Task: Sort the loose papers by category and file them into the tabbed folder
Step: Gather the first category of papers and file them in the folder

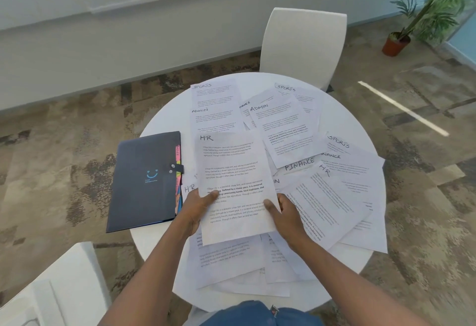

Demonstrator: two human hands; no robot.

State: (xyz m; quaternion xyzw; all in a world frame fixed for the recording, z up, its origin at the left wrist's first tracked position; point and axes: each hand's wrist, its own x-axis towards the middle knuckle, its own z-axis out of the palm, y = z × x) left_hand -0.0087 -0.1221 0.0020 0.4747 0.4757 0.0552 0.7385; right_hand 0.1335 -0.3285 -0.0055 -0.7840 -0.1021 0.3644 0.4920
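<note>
Both hands (195, 209) (286, 218) pinch HR sheet (231, 171) edges.

Handwritten headings on sheets spread over a round table (159, 124). The held sheet (231, 186) reads "HR". At the far edge, two sheets read "SPORTS" (202, 86) and (284, 88). Below them, "ADMIN" (199, 110) and "ADMIN" (258, 107). Toward the right edge: "SPORTS" (339, 142), "FINANCE" (300, 164), "HR" (325, 171). Another "HR" (189, 188) lies beside the folder (144, 181), whose small print is unreadable. Body text is too small to make out.
</note>
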